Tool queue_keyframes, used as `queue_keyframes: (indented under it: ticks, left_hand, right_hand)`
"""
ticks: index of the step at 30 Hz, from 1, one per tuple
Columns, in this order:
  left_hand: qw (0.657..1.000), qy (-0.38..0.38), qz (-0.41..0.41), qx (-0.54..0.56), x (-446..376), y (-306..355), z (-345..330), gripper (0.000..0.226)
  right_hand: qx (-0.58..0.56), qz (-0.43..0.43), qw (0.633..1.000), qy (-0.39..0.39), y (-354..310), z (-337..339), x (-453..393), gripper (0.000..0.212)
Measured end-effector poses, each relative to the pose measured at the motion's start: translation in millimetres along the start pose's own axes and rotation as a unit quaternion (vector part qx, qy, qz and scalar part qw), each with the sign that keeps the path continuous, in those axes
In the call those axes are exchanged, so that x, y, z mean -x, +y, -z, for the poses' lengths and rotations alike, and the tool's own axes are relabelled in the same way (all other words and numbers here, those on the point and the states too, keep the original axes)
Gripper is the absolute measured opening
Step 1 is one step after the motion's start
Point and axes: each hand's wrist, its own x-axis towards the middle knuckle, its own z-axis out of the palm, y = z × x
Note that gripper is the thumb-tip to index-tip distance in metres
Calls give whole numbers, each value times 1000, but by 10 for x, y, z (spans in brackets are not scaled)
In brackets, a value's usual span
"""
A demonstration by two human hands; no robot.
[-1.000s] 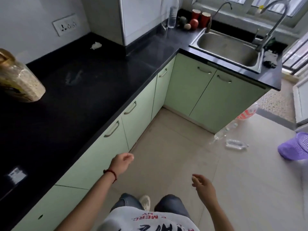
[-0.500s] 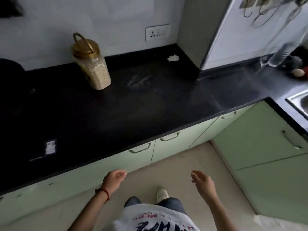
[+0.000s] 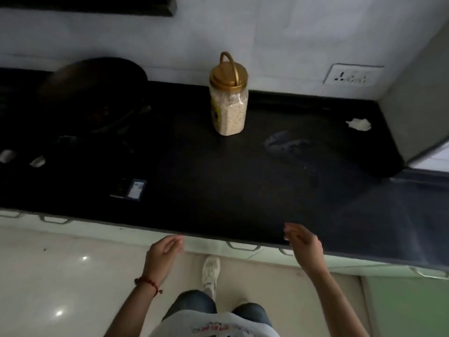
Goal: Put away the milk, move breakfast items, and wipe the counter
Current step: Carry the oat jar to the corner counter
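Both my hands hang loose and empty at the black counter's [image 3: 218, 190] front edge; the upright gold-lidded clear plastic oat jar [image 3: 228, 103] stands near its back edge, my right hand [image 3: 303, 244] somewhat nearer than my left hand [image 3: 162, 251].

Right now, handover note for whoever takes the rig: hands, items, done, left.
Left hand: empty, fingers relaxed, in front of the counter edge.
Right hand: empty, fingers loosely curled, over the counter edge.
Oats jar with gold lid stands upright at the back of the black counter. Smear to its right, crumpled white scrap near the corner, small dark packet front left, dark pan far left.
Done: no milk in view, probably put away.
Left: move the jar, wipe the smear. No cloth visible.
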Motion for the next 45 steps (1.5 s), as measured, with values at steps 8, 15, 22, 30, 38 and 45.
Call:
queue_keyframes:
  ticks: [8,15,22,30,38,45]
  left_hand:
    - [997,-21,-58,38,-1003,818,59,17]
    - [995,-24,-90,24,-2023,1656,-81,26]
    - [989,-5,-84,124,-2919,2338,-240,41]
    - [981,-96,-68,155,-3459,2760,-487,40]
    - [983,-88,-46,155,-3473,2709,-561,35]
    - [973,-43,-125,190,-3054,2391,-470,28]
  right_hand:
    - [-24,14,1000,0,-815,-401,-634,25]
    - [-54,49,997,33,-1660,-616,-1253,29]
    - [-110,71,990,45,-2159,-796,-1793,50]
    - [-143,80,986,5,-2362,-1127,-1948,68]
    - [-156,82,984,-24,-2394,-1242,-2103,89]
    - [-99,129,985,-54,-2384,-1120,-2324,119]
